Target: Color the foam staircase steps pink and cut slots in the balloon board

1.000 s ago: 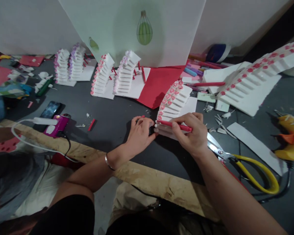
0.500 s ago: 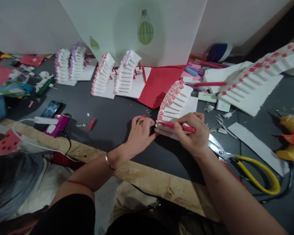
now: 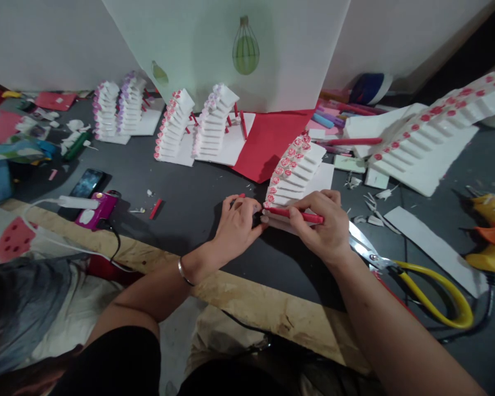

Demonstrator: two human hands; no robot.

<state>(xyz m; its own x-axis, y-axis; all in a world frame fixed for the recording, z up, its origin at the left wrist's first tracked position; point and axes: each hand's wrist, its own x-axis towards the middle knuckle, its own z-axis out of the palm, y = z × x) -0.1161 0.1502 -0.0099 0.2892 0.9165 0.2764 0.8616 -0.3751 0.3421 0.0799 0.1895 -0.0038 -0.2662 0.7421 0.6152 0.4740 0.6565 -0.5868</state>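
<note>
Red pen (image 3: 303, 214) is still in the right hand (image 3: 324, 223), fingers clamped on it, tip right at the low near corner of a small white staircase (image 3: 292, 176). Honestly not much changed from a second ago: both hands are in basically the same spot and the pen has only shifted a hair. The bigger change is far left, where somebody's arm was lying across and now it's gone, so you get a clear look at a red patch (image 3: 17, 239) with dark dots on pale cloth.

It's all happening on a dark grey counter (image 3: 181, 203) with a rough wooden front edge (image 3: 280, 305), pale wall behind, plus a white panel (image 3: 297, 49) with a green balloon-looking picture. Kinda messy: yellow-handled scissors (image 3: 443, 294) by the right forearm, a yellow glue gun (image 3: 490, 236) at far right, a phone (image 3: 87, 183) and a pink box (image 3: 97, 214) off left.

So, the staircase: it sits at the left hand's (image 3: 237, 225) fingertips, just in front of a red sheet (image 3: 256, 148). White steps curve up and away, red rose-like swirls on the ends, but the lowest ends look plain white. Left fingers are bent in close by its foot with a bit of red poking out; can't tell if they're gripping anything.
</note>
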